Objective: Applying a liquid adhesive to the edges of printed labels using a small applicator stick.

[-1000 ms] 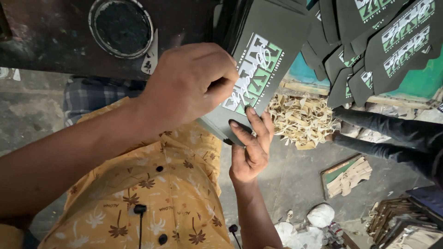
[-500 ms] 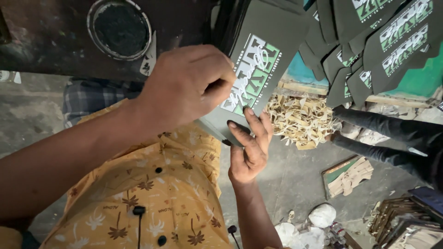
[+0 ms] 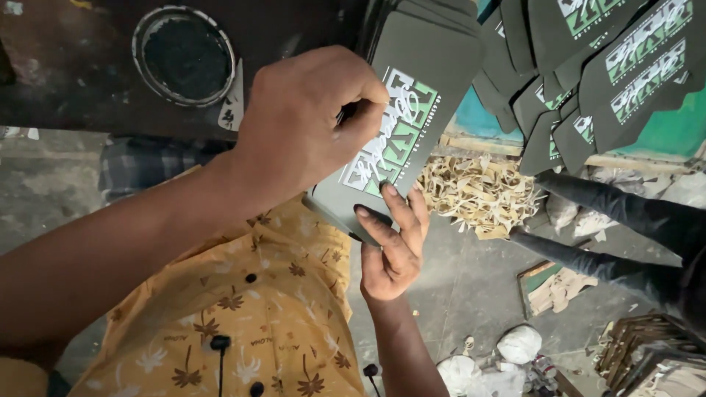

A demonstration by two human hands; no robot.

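Gripping the top sheet of a stack of dark grey printed cardboard blanks [image 3: 419,110], the person's left hand [image 3: 309,125] has its fingers curled shut on the near edge, thumb tucked under toward 3 o'clock, while the right hand [image 3: 393,246] lies flat and open beneath the stack's lower corner at 6 o'clock, fingertips touching it. The stack rests tilted at the edge of the dark bench [image 3: 66,81], with a round tin of black paste [image 3: 184,55] at 10 o'clock and more dark blanks [image 3: 625,73] fanned out at 2 o'clock above pale paper trimmings [image 3: 478,195]. Doing this well likely means pinching only one sheet, keeping the supporting palm steady, and lifting evenly so that the print is not creased.
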